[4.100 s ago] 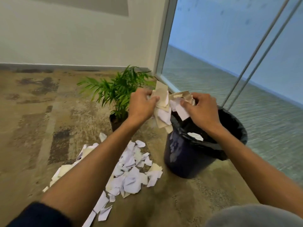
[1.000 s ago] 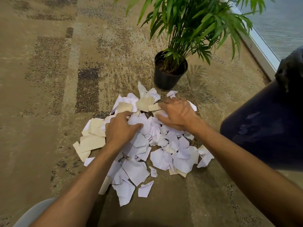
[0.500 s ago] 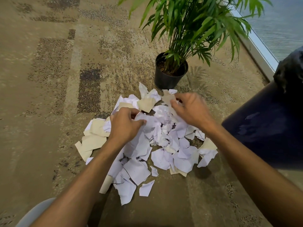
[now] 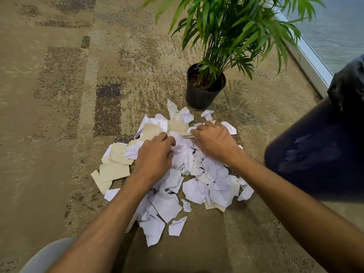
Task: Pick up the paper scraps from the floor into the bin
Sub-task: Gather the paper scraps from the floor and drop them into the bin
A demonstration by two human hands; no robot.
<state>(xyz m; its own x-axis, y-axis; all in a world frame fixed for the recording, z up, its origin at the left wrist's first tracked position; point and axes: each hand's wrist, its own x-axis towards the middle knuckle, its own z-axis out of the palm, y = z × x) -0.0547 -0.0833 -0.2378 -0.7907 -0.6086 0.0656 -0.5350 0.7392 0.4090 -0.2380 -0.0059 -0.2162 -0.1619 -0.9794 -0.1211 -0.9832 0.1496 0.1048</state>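
A heap of white and beige paper scraps (image 4: 199, 190) lies on the patterned carpet in front of me. My left hand (image 4: 154, 157) rests on the middle of the heap, fingers curled around scraps. My right hand (image 4: 214, 141) lies on the far side of the heap, fingers closed over several scraps next to a beige piece (image 4: 177, 126). The dark bin (image 4: 319, 152) with a black liner stands at the right, close to my right forearm; its opening is out of view.
A potted palm in a black pot (image 4: 202, 93) stands just beyond the heap, fronds spreading overhead. A window frame (image 4: 307, 58) runs along the floor at the upper right. Bare carpet (image 4: 49, 115) stretches to the left.
Both hands left the bin's rim and came down onto the heap. In the last half second my right hand drew back toward my left, gathering scraps between them.
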